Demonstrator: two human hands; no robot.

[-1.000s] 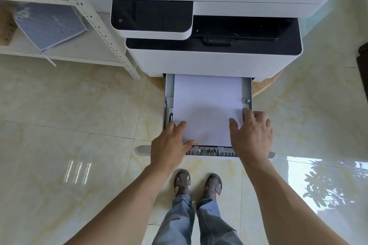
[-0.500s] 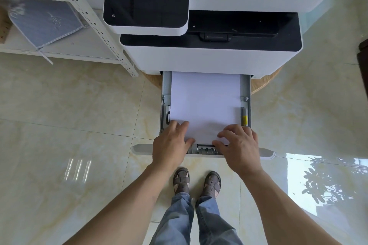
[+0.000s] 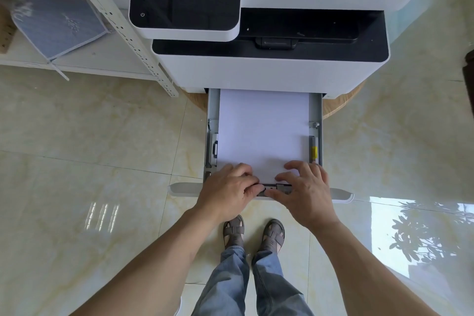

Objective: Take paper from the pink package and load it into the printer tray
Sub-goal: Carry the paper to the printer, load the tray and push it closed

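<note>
The white and black printer [image 3: 256, 72] stands on a round wooden top, and its grey paper tray [image 3: 316, 110] is pulled out toward me. A stack of white paper [image 3: 261, 131] lies flat inside the tray. My left hand [image 3: 225, 192] is at the tray's near end, its fingers curled onto the dark paper guide [image 3: 270, 187]. My right hand [image 3: 305, 192] is beside it: thumb and forefinger pinch the same guide, and the other fingers rest on the paper's near edge. The pink package is not in view.
A white perforated metal shelf [image 3: 77, 59] holding a blue-grey padded item [image 3: 59, 23] stands left of the printer. The wooden top's edge [image 3: 341, 100] shows under the printer. Glossy tiled floor surrounds it, and my sandalled feet [image 3: 254, 233] are right below the tray front.
My right hand left the paper's right edge and came to the middle of the tray's near end. Both hands drew together onto the guide, and my left fingers curled.
</note>
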